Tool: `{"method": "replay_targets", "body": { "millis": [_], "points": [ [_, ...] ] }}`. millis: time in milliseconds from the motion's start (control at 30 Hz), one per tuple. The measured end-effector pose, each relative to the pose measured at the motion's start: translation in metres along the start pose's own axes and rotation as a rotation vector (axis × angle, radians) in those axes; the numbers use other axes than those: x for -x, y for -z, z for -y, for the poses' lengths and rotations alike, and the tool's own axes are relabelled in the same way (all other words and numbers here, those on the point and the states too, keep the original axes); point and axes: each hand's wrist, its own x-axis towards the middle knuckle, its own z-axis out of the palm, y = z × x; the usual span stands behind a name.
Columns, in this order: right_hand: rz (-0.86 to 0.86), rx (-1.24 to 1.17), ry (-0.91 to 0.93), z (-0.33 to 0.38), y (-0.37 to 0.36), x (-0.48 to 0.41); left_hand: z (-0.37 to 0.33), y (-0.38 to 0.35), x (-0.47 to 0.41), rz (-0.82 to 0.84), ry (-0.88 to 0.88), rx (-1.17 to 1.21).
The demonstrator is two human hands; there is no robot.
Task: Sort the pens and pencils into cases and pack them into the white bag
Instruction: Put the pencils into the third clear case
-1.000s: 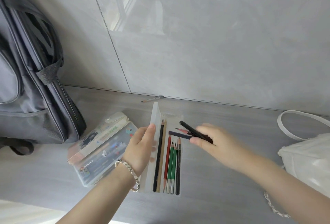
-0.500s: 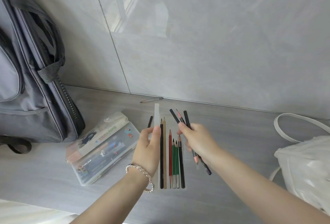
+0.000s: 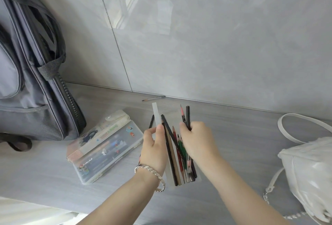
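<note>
Two pencils (image 3: pixel 188 117), one red and one black, stick up from the curled fingers of the right hand (image 3: pixel 197 142), held over the clear case (image 3: pixel 168 175). The left hand (image 3: pixel 154 147) pinches the case's raised lid (image 3: pixel 156 115) along its left edge. More pencils lie side by side in the case (image 3: pixel 177 169). Left of the case sits a printed pencil box (image 3: pixel 106 145), with a grey backpack (image 3: pixel 36 84) farther left. The white bag (image 3: pixel 309 171) lies well to the case's right, and a loose pencil (image 3: pixel 153 98) lies behind it by the wall.

You have the backpack (image 3: pixel 27 81) at upper left and the bag (image 3: pixel 309 171) at lower right. Between them, the first case (image 3: pixel 104 145) lies left of the second case (image 3: pixel 156 115).
</note>
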Motion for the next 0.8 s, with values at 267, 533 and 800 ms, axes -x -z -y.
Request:
{"method": "replay_targets", "body": {
  "millis": [267,533,800],
  "points": [
    [0.068,-0.223,0.003,-0.002,0.057,0.005,-0.008,0.015,-0.004,0.021,-0.09,-0.053],
    [0.305,0.051,0.048,-0.007,0.02,0.011,-0.012,0.018,0.002,0.023,-0.129,-0.011],
    [0.313,0.155,0.099,0.002,0.004,0.016,-0.007,0.018,0.003,-0.002,-0.142,-0.033]
  ]
}}
